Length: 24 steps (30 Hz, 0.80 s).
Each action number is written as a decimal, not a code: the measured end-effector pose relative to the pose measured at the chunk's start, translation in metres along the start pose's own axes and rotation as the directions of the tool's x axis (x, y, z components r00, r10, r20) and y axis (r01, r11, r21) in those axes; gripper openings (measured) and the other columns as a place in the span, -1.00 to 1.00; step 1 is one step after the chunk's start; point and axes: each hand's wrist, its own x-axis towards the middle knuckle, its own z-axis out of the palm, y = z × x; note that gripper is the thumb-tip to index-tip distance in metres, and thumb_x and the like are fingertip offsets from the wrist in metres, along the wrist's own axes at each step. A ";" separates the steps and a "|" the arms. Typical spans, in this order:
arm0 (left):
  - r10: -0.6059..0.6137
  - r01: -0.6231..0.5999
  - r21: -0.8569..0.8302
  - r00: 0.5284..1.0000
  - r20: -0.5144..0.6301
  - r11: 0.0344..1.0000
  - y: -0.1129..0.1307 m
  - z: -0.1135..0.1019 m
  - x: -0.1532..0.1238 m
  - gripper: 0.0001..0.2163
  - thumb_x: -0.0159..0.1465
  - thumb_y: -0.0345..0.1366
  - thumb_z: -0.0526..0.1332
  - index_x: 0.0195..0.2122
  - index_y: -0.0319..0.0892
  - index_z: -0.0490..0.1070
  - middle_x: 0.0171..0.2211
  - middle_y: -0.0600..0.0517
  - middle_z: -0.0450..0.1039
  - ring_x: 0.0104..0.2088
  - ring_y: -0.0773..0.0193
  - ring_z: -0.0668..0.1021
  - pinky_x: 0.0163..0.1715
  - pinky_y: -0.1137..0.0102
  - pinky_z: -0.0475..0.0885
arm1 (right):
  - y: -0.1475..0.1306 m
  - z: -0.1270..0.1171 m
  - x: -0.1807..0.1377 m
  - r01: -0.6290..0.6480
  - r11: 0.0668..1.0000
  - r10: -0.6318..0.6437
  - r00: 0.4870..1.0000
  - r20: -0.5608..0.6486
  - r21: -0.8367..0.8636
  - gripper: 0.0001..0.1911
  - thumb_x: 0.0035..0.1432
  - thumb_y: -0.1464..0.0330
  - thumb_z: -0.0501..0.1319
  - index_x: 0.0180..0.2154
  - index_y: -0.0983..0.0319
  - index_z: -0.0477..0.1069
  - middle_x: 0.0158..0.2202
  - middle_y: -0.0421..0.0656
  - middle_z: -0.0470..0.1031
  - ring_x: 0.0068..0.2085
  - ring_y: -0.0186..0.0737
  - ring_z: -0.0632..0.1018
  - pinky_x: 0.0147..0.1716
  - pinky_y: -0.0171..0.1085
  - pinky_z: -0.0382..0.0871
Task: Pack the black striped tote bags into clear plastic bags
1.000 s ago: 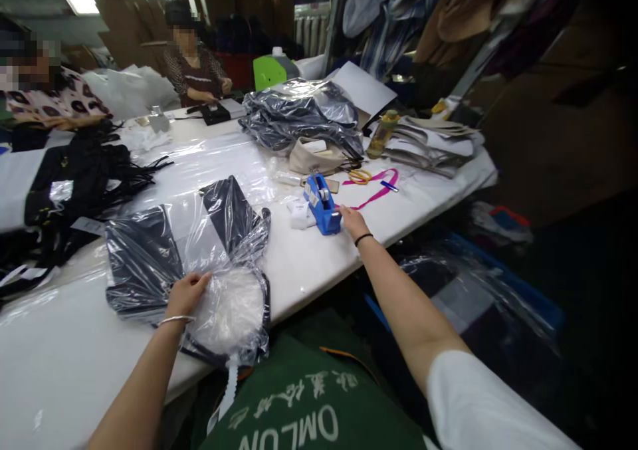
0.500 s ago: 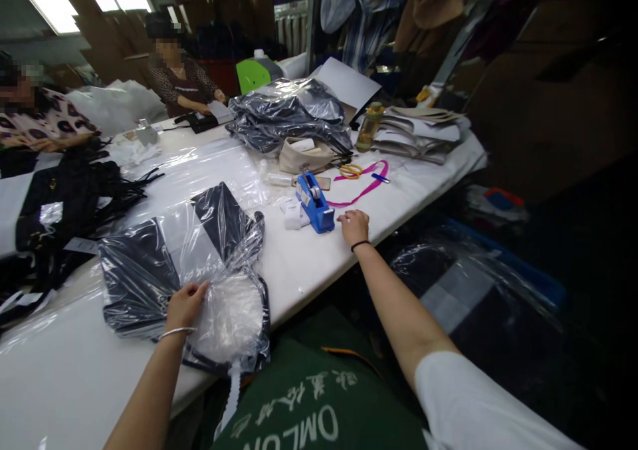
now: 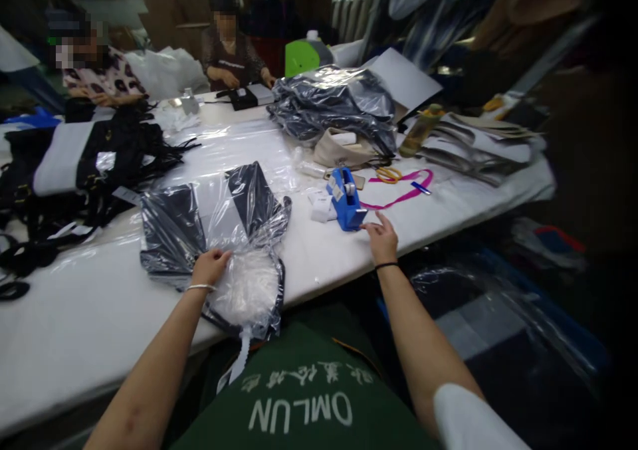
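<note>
White-covered worktop in a busy workroom, two co-workers along its far side: a right hand, held apart from a blue tape dispenser half a second ago, now has a fingertip at its front edge, apparently returning the dispenser to the work. It stands just left of and beyond that hand, fingers parted; whether they hold anything cannot be told. The left hand, fingers drawn together, rests on a plastic-wrapped dark bundle; any pinch is unclear.
</note>
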 end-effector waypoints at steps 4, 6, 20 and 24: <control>-0.018 0.019 -0.019 1.000 0.014 1.000 0.003 0.000 -0.002 -0.63 0.20 0.01 0.15 -0.45 -0.19 0.53 -0.50 -0.01 0.51 -0.39 0.19 0.51 -0.37 0.39 0.28 | -0.002 -0.008 -0.002 -0.036 0.986 0.038 0.999 0.011 -0.162 -0.22 0.15 0.06 0.14 0.28 0.37 0.19 -0.28 0.20 0.60 -0.04 0.10 0.57 0.08 0.13 0.34; -0.036 0.036 -0.042 0.999 0.007 0.998 0.001 0.003 -0.003 -0.65 0.22 0.01 0.17 -0.42 -0.18 0.55 -0.46 -0.01 0.54 -0.37 0.20 0.52 -0.35 0.39 0.29 | -0.022 0.000 -0.017 -0.009 0.981 0.022 0.998 0.065 -0.195 -0.21 0.20 0.01 0.06 0.32 0.33 0.13 -0.22 0.22 0.59 -0.07 0.12 0.59 0.05 0.15 0.36; -0.022 0.025 0.093 0.999 -0.033 0.995 0.004 0.007 -0.015 -0.64 0.31 0.02 0.12 -0.31 -0.15 0.56 -0.30 -0.10 0.59 -0.24 0.11 0.59 -0.23 0.35 0.35 | -0.144 0.207 -0.188 0.677 0.687 -0.131 0.471 0.872 -0.263 -0.27 0.31 0.32 0.13 0.41 0.22 -0.10 -0.14 0.03 0.55 -0.01 -0.01 0.51 0.00 -0.15 0.36; -0.042 0.053 0.169 0.997 -0.070 0.984 0.005 0.013 -0.018 -0.64 0.32 0.01 0.11 -0.28 -0.14 0.56 -0.28 -0.12 0.60 -0.22 0.07 0.60 -0.22 0.33 0.36 | -0.139 0.200 -0.176 0.727 0.553 -0.033 0.506 0.862 -0.406 -0.23 0.34 0.23 0.11 0.42 0.19 -0.20 -0.14 0.06 0.56 -0.07 0.02 0.54 -0.12 -0.17 0.38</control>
